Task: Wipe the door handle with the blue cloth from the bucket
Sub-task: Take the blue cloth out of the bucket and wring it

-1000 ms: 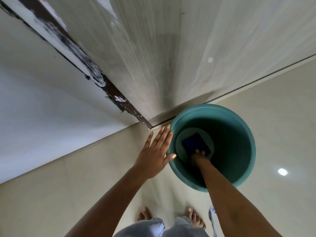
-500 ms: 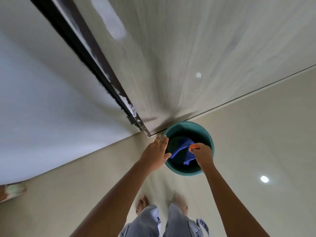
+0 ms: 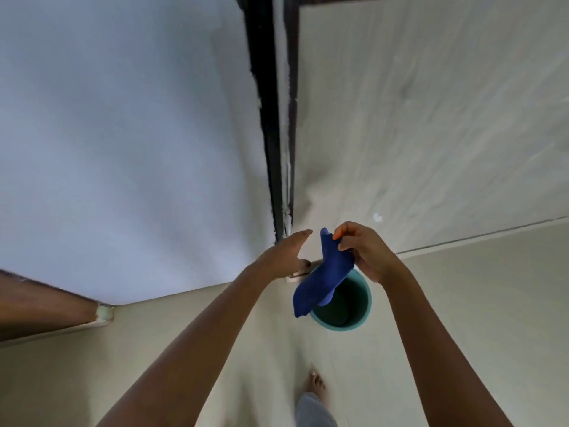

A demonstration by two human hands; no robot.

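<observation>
Right hand: the right hand [image 3: 366, 252] pinches the top of the blue cloth [image 3: 323, 277], which hangs above the bucket [image 3: 363, 315] on the floor.
Left hand: the left hand [image 3: 284, 251] has its fingers [image 3: 303, 233] spread, empty, reaching toward the door [image 3: 431, 118].
Handle: hard to make out, perhaps the small fitting just under the left hand.
Advice: bunch the cloth into the palm so it wraps the handle.

Pale tiled floor [image 3: 462, 318] carries a teal bucket [image 3: 365, 306] standing upright near the door's foot; one bare foot [image 3: 314, 384] rests nearby.
</observation>
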